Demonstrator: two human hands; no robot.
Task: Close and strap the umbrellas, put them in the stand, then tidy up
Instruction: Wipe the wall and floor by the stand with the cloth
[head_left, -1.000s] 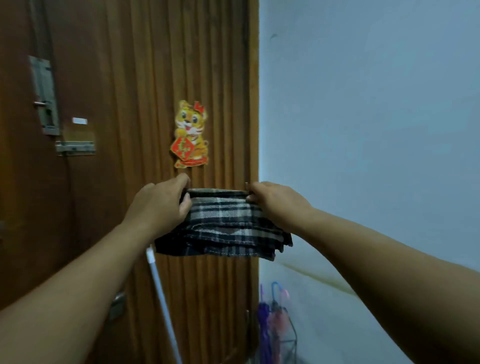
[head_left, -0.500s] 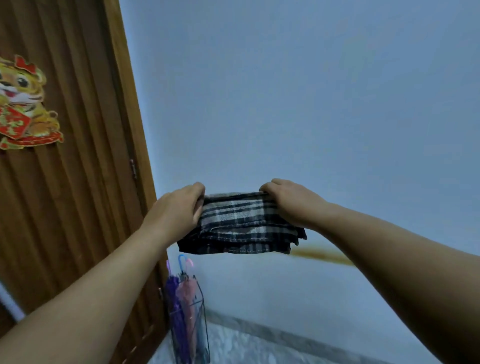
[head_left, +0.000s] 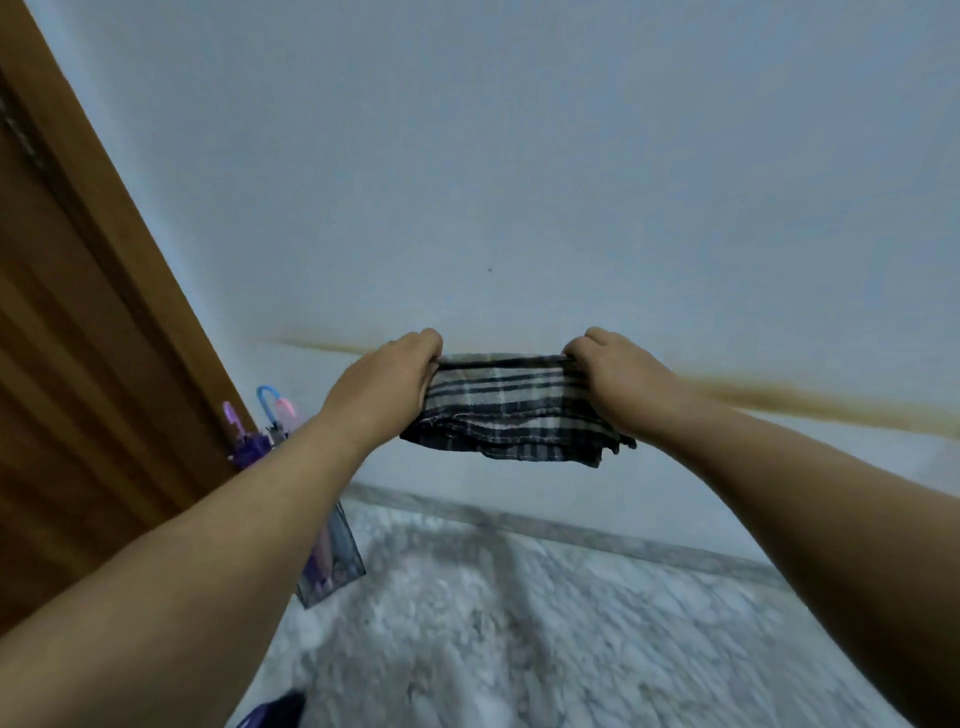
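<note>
A folded black-and-white plaid cloth (head_left: 511, 415) hangs in the air in front of a pale wall. My left hand (head_left: 384, 384) pinches its upper left corner and my right hand (head_left: 615, 379) pinches its upper right corner, stretching the top edge flat. Low on the left, a clear umbrella stand (head_left: 343, 558) sits by the door, partly hidden behind my left forearm. A purple umbrella (head_left: 249, 447) and curved blue and pink umbrella handles (head_left: 275, 410) stick out of it.
A brown wooden door (head_left: 78, 364) fills the left side. The pale wall (head_left: 519, 182) carries a yellowish stain line (head_left: 805, 405). Grey marbled floor (head_left: 519, 623) spreads below, with a dark purple object (head_left: 275, 709) at the bottom edge.
The view has swung right and down, away from the door towards the wall and floor. Both hands keep the same hold on the cloth; the stand has come further into view.
</note>
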